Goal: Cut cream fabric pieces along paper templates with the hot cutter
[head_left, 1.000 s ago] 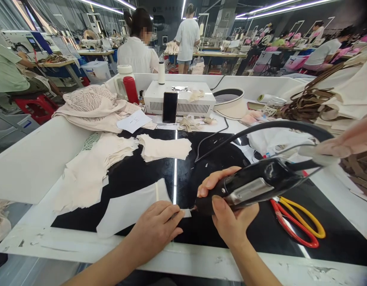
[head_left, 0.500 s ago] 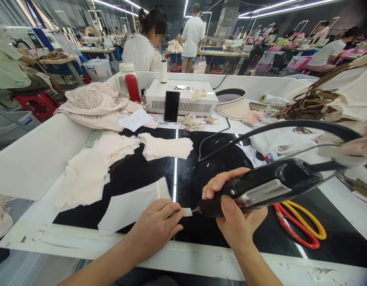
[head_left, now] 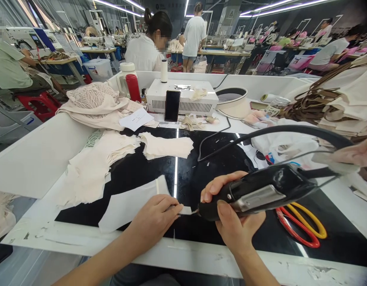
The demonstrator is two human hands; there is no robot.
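Observation:
My right hand (head_left: 231,214) is wrapped around a black handheld power tool (head_left: 265,188) with a silver side plate and a cable at its back end. Its nose points left, and its thin metal tip meets a small white strip (head_left: 185,210). Closed in a pinch, my left hand (head_left: 158,216) grips that strip's other end. Under and beside my left hand lies a white curved sheet (head_left: 120,208) with a cream band across its far end. What else the left fingers may cover is hidden. Another person's blurred hand (head_left: 357,153) is by the tool's cable.
Cream fabric pieces (head_left: 167,145) and a larger fabric stack (head_left: 88,174) lie on the black work surface (head_left: 195,174). Red and yellow scissor handles (head_left: 311,230) sit at the right. A white box (head_left: 198,104), phone (head_left: 172,106) and red bottle (head_left: 133,88) stand behind.
The tool's rear has shifted slightly left and down, along with the other person's hand by the cable. My two hands have barely moved.

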